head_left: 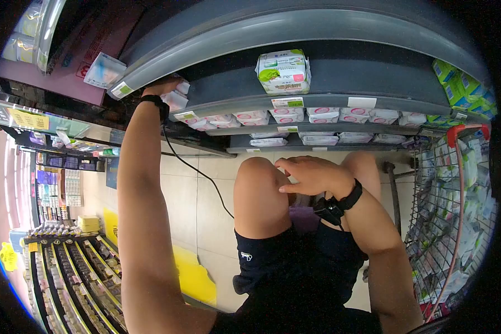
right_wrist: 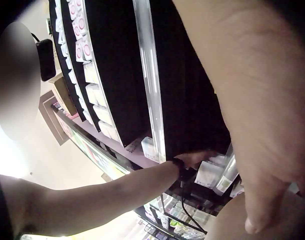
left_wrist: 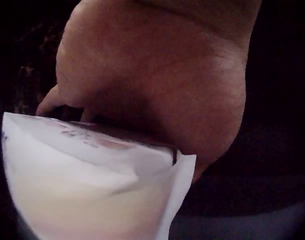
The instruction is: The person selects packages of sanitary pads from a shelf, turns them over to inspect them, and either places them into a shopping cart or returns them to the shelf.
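Observation:
My left hand (head_left: 162, 88) reaches into the left end of the middle shelf and holds a white soft-wrapped pack (head_left: 174, 101). In the left wrist view the palm (left_wrist: 157, 70) lies over the pack (left_wrist: 87, 175), with most of the fingers hidden behind it. The right hand (head_left: 315, 175) rests over my knee, its fingers loose and nothing in them; the right wrist view shows this hand (right_wrist: 277, 130) large at the right. On the same shelf a white and green pack (head_left: 284, 72) stands alone near the middle.
Lower shelves hold rows of white packs with pink circles (head_left: 288, 115). Green packs (head_left: 465, 86) sit at the shelf's right end. A wire shopping cart (head_left: 456, 211) full of packs stands at my right. A black cable (head_left: 197, 170) hangs from the left wrist.

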Demonstrator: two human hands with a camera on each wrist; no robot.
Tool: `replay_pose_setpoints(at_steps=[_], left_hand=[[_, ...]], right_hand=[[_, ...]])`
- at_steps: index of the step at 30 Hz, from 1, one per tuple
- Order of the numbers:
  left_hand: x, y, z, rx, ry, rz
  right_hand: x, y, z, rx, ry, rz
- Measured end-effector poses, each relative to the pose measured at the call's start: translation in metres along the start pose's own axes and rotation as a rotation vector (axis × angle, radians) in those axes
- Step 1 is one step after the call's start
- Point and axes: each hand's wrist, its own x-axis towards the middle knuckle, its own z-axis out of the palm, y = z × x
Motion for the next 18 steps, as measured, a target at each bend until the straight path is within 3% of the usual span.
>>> replay_pose_setpoints(at_steps=[5, 8, 11, 14, 17, 18], left_hand=[[0.009, -0.022, 0.017, -0.224, 0.012, -0.001], [0.021, -0.025, 0.034, -0.192, 0.056, -0.124], [0.025, -0.026, 0.037, -0.174, 0.059, -0.042], [0.028, -0.034, 0.045, -0.276, 0.309, 0.085], [-0.007, -0.008, 0.032, -0.267, 0.339, -0.029], [-0.021, 0.001, 0.029, -0.244, 0.353, -0.068]], right_hand=[[0.001, -0.013, -0.009, 0.009, -0.065, 0.064], [0.002, -0.008, -0.006, -0.014, -0.051, 0.041], [0.003, -0.003, -0.001, -0.019, -0.037, 0.027], [0.002, -0.007, -0.001, -0.021, -0.035, 0.056], [-0.001, -0.008, -0.003, 0.012, -0.045, 0.030], [-0.002, -0.011, -0.007, 0.164, -0.028, -0.004]])
